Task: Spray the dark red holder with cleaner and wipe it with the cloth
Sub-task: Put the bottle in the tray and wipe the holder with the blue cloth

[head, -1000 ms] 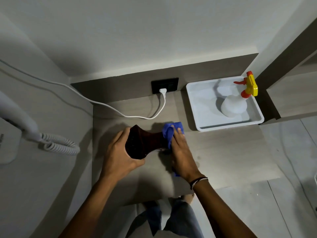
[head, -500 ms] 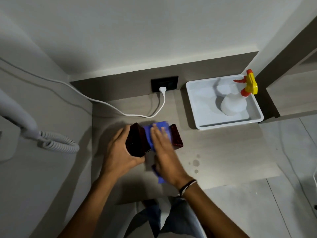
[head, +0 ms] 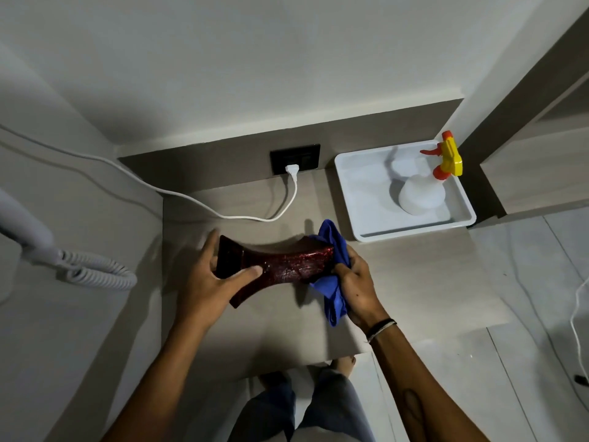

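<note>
Wood-grain counter (head: 398,282) in a wall corner, viewed from above. Biggest item on it: white tray (head: 350,193) at back right, holding one thing only, a white spray bottle (head: 420,196) standing upright with orange-and-yellow trigger head (head: 447,157) near the tray's right wall; rest of tray floor bare. No readable label or writing on bottle or tray. Left wall: white corded handset (head: 22,231) with coiled cord (head: 95,272), no legible brand. Black wall outlet (head: 294,159) at back, white plug (head: 291,170) seated in it, white cable (head: 191,199) running left along the wall and looping on the counter. Dark red holder (head: 280,266) is front-centre, lifted and lying sideways, flared at both ends, narrow waist, glittery surface with wet sheen; left of the tray, well apart from the bottle. Left hand (head: 207,282) grasps its left flared end, thumb (head: 245,272) across the front face, fingers behind the rim. Right hand (head: 353,282) is clenched around a bunched blue cloth (head: 331,250), pressing it against the holder's right end; cloth wraps over that rim and a tail hangs below the hand. Black-and-white band (head: 381,327) on the right wrist. Person's jeans (head: 302,409) and bare feet visible below the counter edge.
</note>
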A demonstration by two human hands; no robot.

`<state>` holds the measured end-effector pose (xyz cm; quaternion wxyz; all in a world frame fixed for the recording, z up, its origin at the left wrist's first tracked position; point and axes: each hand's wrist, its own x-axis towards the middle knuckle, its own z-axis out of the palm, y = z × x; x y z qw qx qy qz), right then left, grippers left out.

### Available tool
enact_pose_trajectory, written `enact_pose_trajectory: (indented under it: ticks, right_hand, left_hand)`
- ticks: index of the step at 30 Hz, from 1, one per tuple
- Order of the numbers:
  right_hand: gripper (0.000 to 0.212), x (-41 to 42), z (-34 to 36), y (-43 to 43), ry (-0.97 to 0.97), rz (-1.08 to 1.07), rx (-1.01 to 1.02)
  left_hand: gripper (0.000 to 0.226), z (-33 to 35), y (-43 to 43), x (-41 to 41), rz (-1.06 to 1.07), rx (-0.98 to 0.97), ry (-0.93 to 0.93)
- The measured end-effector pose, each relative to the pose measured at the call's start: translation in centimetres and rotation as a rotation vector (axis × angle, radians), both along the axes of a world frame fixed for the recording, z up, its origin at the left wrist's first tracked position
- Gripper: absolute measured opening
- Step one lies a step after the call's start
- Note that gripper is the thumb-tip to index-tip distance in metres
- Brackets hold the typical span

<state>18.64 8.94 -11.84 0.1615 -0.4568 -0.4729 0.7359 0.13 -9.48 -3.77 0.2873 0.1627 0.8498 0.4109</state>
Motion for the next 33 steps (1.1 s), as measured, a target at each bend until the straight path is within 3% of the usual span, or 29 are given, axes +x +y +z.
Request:
enact_pose_trajectory:
  ticks: [3, 6, 10, 12, 14, 17, 20, 23, 27, 29, 31, 33]
  right_hand:
    - [0.070, -1.0, 0.2, -0.1, 0.058, -0.070, -0.102]
    - [0.069, -2.1, 0.3, 0.4, 0.035, -0.095, -0.059]
    - [0.073, -2.7, 0.3, 1.1, -0.007, -0.036, 0.065]
    - [0.073, -2.7, 0.6, 0.9, -0.026, -0.010, 0.156]
    - [0.074, -2.5, 1.2, 0.1, -0.083, 0.014, 0.323]
    - [0.076, -2.2, 2.8, -2.6, -0.069, 0.106, 0.636]
    - [0.080, -2.8, 4.4, -6.9, 0.123, 0.474, 0.933]
    - [0.091, -3.0, 3.4, -7.8, 0.076, 0.706, 1.155]
    - [0.081, -1.4, 1.5, -3.2, -0.346, 0.718, 1.049]
    - [0.089, -0.9, 1.0, -2.3, -0.458, 0.694, 1.063]
    - [0.096, -1.3, 1.9, -3.8, -0.374, 0.650, 0.972]
    - [0.098, -2.3, 3.1, -7.0, -0.172, 0.645, 0.907]
  left_hand:
    - [0.116, 0.6, 0.1, -0.3, -0.131, -0.092, -0.007]
    - [0.135, 1.3, -0.1, -0.4, -0.350, -0.138, 0.050]
    - [0.155, 1.5, 0.4, 0.4, -0.455, -0.287, 0.248]
    - [0.144, 0.8, 0.6, 0.7, -0.450, -0.257, 0.470]
    - [0.128, 0.0, 0.7, 0.7, -0.407, -0.184, 0.569]
    - [0.123, -0.7, 0.9, 0.8, -0.338, -0.158, 0.500]
    - [0.103, -1.3, 0.8, 1.0, -0.331, -0.144, 0.458]
    - [0.092, -1.7, 0.7, 1.2, -0.312, -0.150, 0.468]
    - [0.112, -1.5, 0.2, 1.5, -0.290, -0.142, 0.455]
    - [0.111, -1.4, 0.2, 2.0, -0.280, -0.112, 0.448]
    - [0.109, -1.1, 0.3, 2.3, -0.264, -0.099, 0.437]
    - [0.102, -0.9, 0.5, 2.4, -0.262, -0.093, 0.404]
